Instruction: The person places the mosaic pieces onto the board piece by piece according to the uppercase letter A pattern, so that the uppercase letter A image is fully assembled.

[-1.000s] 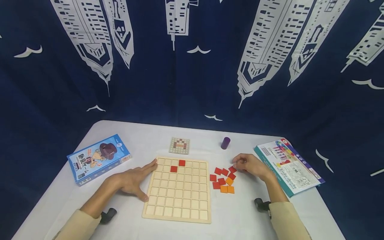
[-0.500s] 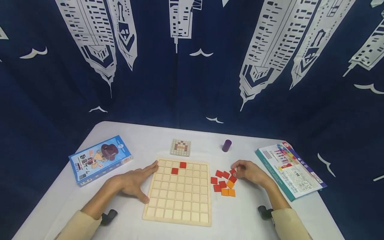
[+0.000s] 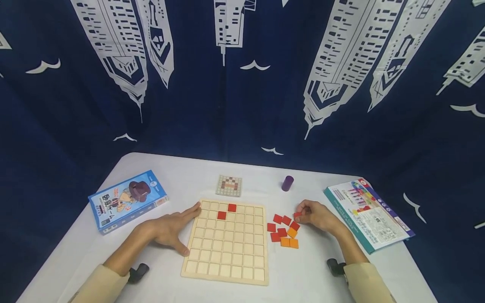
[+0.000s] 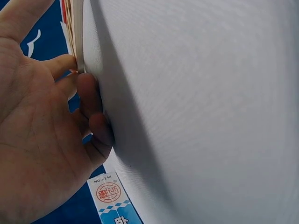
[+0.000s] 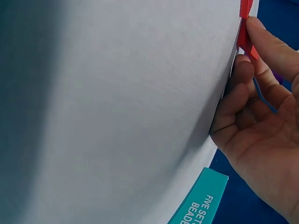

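My left hand (image 3: 170,229) rests against the left edge of a wooden grid board (image 3: 226,257), its thumb and fingers spread. In the left wrist view its fingertips touch the board's side. Two red square tiles sit in the board's upper cells, one of them a red tile (image 3: 232,208) near the top edge. Right of the board, my right hand (image 3: 317,216) pinches another red tile (image 3: 297,215) between thumb and index finger. This tile (image 5: 252,51) also shows in the right wrist view. Beside that hand lie several loose red tiles (image 3: 282,232) and orange tiles (image 3: 289,242).
A small pattern card (image 3: 229,186) lies behind the board. Near it stands a purple cylinder (image 3: 287,183). A blue game box (image 3: 129,201) is at the left and a teal-edged box (image 3: 369,214) at the right of the white table.
My right fingers have closed on the red tile at the pile's upper right and tilted it up slightly. The left hand keeps its place on the board. The head view has shifted a little.
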The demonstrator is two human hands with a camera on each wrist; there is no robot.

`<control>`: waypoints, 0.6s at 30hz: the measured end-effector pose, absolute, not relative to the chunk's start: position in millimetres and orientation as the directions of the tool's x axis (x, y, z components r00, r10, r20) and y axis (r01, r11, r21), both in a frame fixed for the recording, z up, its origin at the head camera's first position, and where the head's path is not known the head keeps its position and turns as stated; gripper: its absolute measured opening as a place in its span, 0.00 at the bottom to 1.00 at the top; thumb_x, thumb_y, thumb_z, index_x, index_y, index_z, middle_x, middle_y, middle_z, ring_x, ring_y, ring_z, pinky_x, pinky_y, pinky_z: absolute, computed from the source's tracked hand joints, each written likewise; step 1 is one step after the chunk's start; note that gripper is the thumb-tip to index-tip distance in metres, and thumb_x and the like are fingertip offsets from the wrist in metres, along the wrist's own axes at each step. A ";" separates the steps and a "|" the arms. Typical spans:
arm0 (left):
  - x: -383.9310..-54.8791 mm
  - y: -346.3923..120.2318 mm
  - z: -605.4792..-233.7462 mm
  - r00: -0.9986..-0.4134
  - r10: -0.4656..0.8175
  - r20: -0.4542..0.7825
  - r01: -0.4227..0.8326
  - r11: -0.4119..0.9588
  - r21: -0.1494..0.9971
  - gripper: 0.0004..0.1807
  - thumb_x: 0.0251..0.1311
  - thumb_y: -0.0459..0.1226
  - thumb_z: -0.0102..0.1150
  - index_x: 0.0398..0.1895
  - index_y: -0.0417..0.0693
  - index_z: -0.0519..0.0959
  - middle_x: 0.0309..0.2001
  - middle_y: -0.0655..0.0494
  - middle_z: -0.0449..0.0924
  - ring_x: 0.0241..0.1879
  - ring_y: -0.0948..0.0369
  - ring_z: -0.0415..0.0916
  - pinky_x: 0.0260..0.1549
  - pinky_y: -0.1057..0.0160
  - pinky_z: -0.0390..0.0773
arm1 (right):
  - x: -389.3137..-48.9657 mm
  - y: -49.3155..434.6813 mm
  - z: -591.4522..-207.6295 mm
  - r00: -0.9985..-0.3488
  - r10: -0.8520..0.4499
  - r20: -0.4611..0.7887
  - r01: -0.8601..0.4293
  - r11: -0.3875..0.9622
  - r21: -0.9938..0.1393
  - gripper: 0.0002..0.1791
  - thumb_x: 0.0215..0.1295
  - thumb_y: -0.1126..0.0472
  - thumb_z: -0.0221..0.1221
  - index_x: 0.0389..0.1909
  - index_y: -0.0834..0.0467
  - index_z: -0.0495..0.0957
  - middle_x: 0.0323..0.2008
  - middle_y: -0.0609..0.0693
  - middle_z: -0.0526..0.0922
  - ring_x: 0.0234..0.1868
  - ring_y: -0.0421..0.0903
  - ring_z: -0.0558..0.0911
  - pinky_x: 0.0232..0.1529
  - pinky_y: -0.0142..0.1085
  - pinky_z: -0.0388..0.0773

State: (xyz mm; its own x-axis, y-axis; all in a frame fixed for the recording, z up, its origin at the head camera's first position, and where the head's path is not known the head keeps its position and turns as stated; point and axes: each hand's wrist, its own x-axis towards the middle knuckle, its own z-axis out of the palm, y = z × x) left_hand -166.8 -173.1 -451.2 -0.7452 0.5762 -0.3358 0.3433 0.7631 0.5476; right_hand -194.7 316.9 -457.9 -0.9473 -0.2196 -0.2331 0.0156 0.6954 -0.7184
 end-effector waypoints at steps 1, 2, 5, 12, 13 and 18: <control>-166.5 -173.5 -451.1 -0.745 0.576 -0.336 0.343 0.763 0.548 0.73 0.33 0.57 0.82 0.82 0.51 0.48 0.82 0.58 0.34 0.78 0.42 0.47 0.71 0.34 0.53 | -195.4 316.6 -458.6 -0.949 -0.217 -0.230 0.014 0.697 -0.717 0.15 0.59 0.61 0.71 0.42 0.60 0.77 0.32 0.52 0.75 0.37 0.48 0.74 0.36 0.34 0.73; -166.2 -173.8 -450.9 -0.746 0.576 -0.336 0.342 0.763 0.548 0.72 0.33 0.57 0.82 0.82 0.51 0.48 0.82 0.58 0.34 0.78 0.42 0.47 0.71 0.34 0.53 | -195.8 316.1 -458.8 -0.950 -0.214 -0.227 0.013 0.700 -0.714 0.15 0.59 0.61 0.71 0.42 0.60 0.77 0.32 0.52 0.75 0.37 0.48 0.74 0.36 0.34 0.73; -165.5 -174.4 -450.6 -0.746 0.576 -0.334 0.350 0.766 0.539 0.73 0.33 0.57 0.82 0.82 0.52 0.47 0.82 0.58 0.34 0.78 0.43 0.47 0.72 0.35 0.53 | -196.7 315.4 -458.9 -0.955 -0.200 -0.219 0.013 0.711 -0.703 0.15 0.59 0.60 0.71 0.41 0.59 0.77 0.31 0.52 0.75 0.37 0.48 0.74 0.36 0.34 0.72; -164.6 -174.3 -448.0 -0.742 0.588 -0.323 0.353 0.752 0.557 0.73 0.33 0.56 0.82 0.82 0.49 0.47 0.83 0.56 0.34 0.78 0.41 0.47 0.71 0.33 0.53 | -196.3 315.1 -458.8 -0.958 -0.181 -0.222 0.025 0.719 -0.695 0.14 0.59 0.60 0.71 0.41 0.58 0.77 0.32 0.52 0.75 0.37 0.47 0.74 0.37 0.35 0.72; -164.3 -174.2 -447.5 -0.742 0.587 -0.325 0.352 0.753 0.555 0.73 0.33 0.56 0.82 0.82 0.49 0.47 0.83 0.56 0.34 0.78 0.42 0.47 0.71 0.34 0.53 | -196.1 315.1 -458.8 -0.959 -0.181 -0.219 0.023 0.718 -0.695 0.14 0.59 0.60 0.71 0.41 0.58 0.77 0.32 0.52 0.75 0.37 0.47 0.74 0.37 0.35 0.72; -163.7 -173.8 -446.4 -0.739 0.588 -0.328 0.349 0.751 0.560 0.72 0.34 0.56 0.82 0.82 0.49 0.47 0.83 0.56 0.34 0.78 0.42 0.46 0.71 0.33 0.52 | -193.5 316.8 -457.0 -0.953 -0.211 -0.216 0.008 0.697 -0.717 0.12 0.62 0.61 0.69 0.41 0.59 0.77 0.33 0.52 0.77 0.38 0.48 0.75 0.38 0.34 0.75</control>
State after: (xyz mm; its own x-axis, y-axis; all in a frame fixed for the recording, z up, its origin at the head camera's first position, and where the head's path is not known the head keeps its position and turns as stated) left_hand -163.7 -173.8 -446.4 -0.7394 0.5880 -0.3280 0.3493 0.7515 0.5597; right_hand -193.5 316.8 -457.0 -0.9533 -0.2114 -0.2156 0.0078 0.6967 -0.7174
